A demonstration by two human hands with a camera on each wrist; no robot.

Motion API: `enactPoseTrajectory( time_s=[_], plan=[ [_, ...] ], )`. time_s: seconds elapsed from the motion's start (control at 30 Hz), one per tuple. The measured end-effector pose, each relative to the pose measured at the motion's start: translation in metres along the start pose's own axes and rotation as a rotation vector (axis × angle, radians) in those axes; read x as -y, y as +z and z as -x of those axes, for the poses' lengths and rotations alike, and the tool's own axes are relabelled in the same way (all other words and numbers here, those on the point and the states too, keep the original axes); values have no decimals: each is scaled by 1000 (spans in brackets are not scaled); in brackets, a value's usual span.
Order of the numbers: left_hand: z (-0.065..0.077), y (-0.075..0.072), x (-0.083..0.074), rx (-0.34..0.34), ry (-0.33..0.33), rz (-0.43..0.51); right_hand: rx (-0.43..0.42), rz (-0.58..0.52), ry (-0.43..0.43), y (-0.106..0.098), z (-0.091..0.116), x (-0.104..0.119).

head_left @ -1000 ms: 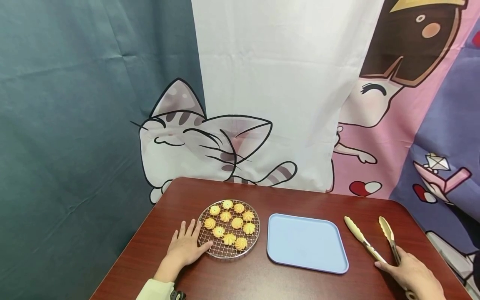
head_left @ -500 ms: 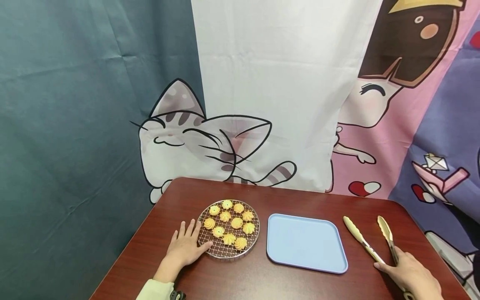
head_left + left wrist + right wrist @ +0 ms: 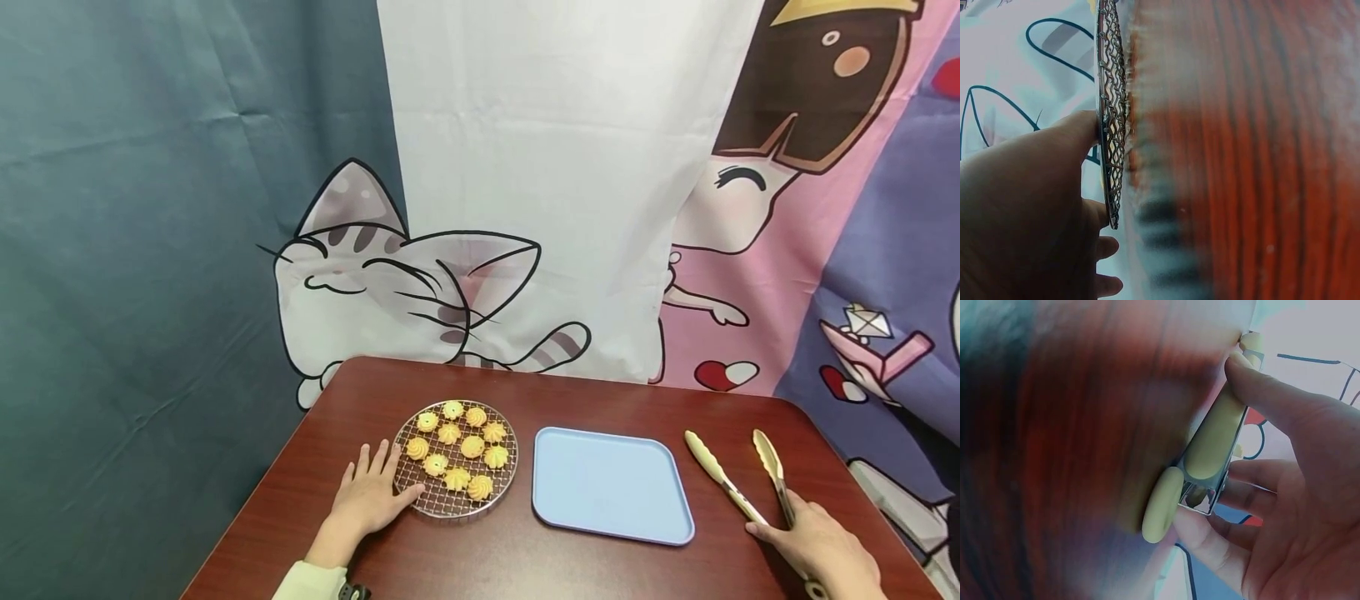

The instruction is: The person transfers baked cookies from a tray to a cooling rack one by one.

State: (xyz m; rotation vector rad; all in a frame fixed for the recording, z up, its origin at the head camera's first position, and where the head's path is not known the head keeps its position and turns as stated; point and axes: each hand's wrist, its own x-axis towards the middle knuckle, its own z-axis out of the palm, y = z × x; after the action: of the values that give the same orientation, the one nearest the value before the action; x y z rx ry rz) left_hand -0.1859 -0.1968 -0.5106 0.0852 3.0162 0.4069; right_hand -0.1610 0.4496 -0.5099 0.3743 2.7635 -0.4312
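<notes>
A round wire cooling rack (image 3: 447, 502) with several piped cookies (image 3: 457, 478) on it lies on the left side of the table. My left hand (image 3: 365, 497) rests at its left edge with the fingers spread and straight; in the left wrist view the thumb touches the rack's rim. At the right, my right hand (image 3: 821, 542) holds a pair of tongs (image 3: 723, 481), whose pale scalloped tips stand apart and point away from me. In the right wrist view, thumb and fingers lie on either side of the tongs' handle (image 3: 1213, 444). Nothing is between the tongs' tips.
A light blue rectangular tray (image 3: 611, 485) lies between the rack and the tongs, with nothing on it. All this is on a dark red-brown wooden table (image 3: 517, 567) with rounded far corners. A printed cartoon curtain (image 3: 540, 167) hangs right behind the table's far edge.
The whole head view has shifted very slightly. Both hands, the rack, the tray and the tongs keep their places.
</notes>
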Motion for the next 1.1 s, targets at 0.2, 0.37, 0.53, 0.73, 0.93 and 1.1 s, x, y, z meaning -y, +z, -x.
enactPoseTrajectory(
  time_s=[0.2,0.37,0.53,0.73,0.93,1.1],
  plan=[
    [-1,-1,1,-4,4,6,0,9,-8,-3,0,2],
    [-1,-1,2,3,3,16,7,0,0,-4,0,3],
    [-1,0,3,3,11,12,19,-6,13,-3,1,1],
    [0,-1,1,-1,25,22,14,-3,-6,-3,4,-1],
    [-1,-3,1,-9,31,31,34,-8,-20,-9,10,2],
    [-2,-7,2,-11,41,40,57,-3,25,-15,12,7]
  ],
)
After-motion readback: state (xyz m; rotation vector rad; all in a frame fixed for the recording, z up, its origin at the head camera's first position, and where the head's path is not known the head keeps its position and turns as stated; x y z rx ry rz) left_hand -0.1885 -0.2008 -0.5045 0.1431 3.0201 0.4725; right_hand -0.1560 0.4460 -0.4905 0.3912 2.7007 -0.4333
